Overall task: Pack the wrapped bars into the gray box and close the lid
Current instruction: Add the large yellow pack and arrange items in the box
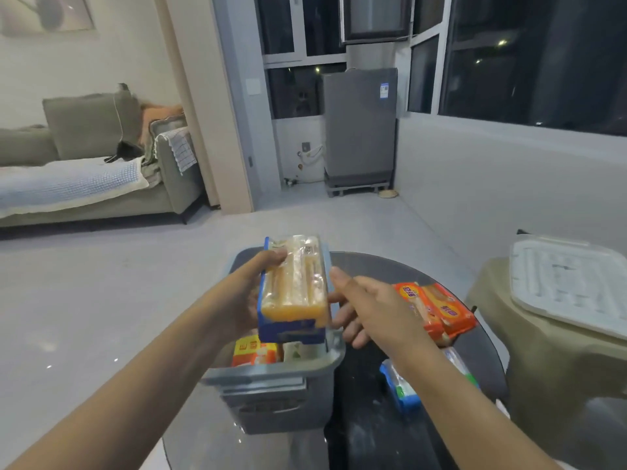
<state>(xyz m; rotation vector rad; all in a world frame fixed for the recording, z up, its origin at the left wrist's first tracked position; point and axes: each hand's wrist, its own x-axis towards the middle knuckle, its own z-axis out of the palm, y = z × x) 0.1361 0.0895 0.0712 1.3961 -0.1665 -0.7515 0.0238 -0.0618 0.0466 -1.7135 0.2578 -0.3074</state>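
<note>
Packing is under way: the left hand (252, 296) grips a clear-wrapped yellow bar pack (293, 290) with a blue end, thumb on top and fingers hidden beneath it, and holds it in the middle of the frame directly above the gray box (271, 381). The right hand (366, 308) is just beside the pack's right edge with fingers loosely extended; whether its fingertips touch the wrapper I cannot tell. Inside the box, lower centre, an orange-and-yellow bar (254, 355) and a pale one beside it already lie at the near end.

The next move, I judge, calls for lowering the pack into whatever room is left in the box, likely laid flat on or beside the bars already in, so that nothing rises above the rim and the lid can seat later.

Other bars wait on the dark round table (366, 435): two orange packs (434, 310) right of centre, and a blue-and-white pack (400, 388) lower down, partly hidden by the right forearm. The translucent lid (570, 286) rests at the right edge of the frame on a tan seat (543, 361), well apart from the box. That forearm lies across the waiting packs, so it must clear before they can be reached.
</note>
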